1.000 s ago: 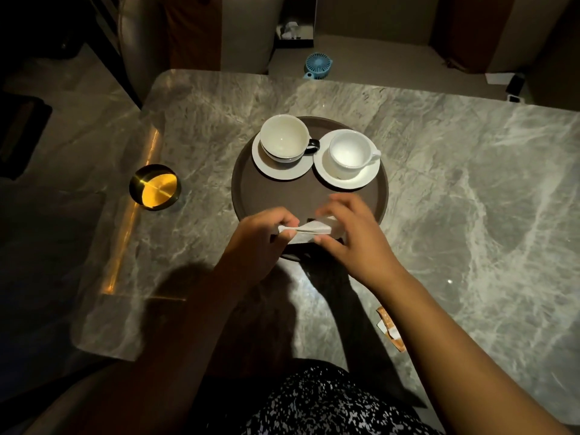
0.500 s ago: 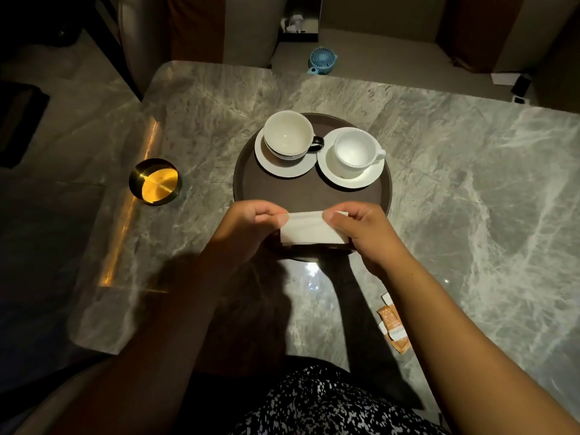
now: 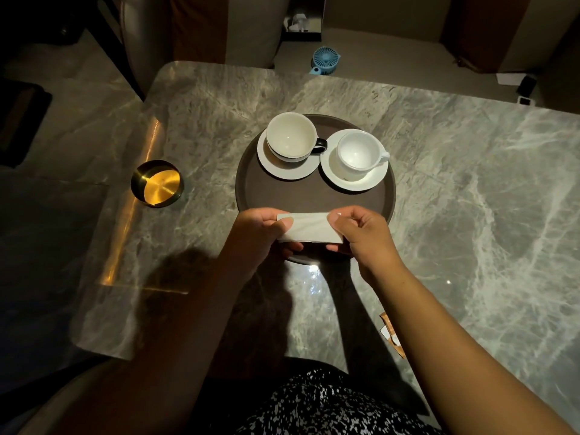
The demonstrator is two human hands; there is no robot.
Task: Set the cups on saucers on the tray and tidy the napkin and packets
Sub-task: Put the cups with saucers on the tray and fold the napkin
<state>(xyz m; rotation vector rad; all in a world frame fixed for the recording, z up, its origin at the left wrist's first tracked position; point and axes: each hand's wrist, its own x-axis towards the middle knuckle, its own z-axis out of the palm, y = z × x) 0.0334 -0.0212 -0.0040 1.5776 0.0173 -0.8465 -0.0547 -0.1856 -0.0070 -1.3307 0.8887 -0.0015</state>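
Napkin (image 3: pixel 309 229), folded to a strip with its long axis running left to right, hangs over the near rim of the tray (image 3: pixel 251 196), its ends pinched by the left hand (image 3: pixel 262 229) and right hand (image 3: pixel 361 229), equally near.

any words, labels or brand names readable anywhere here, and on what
None can be read.
Packets at the table's near edge: white patches, any print too small and blurred.
Napkin held in both hands: plain.
Cups, saucers and tray: no markings visible.
Blue fan: no legible label.
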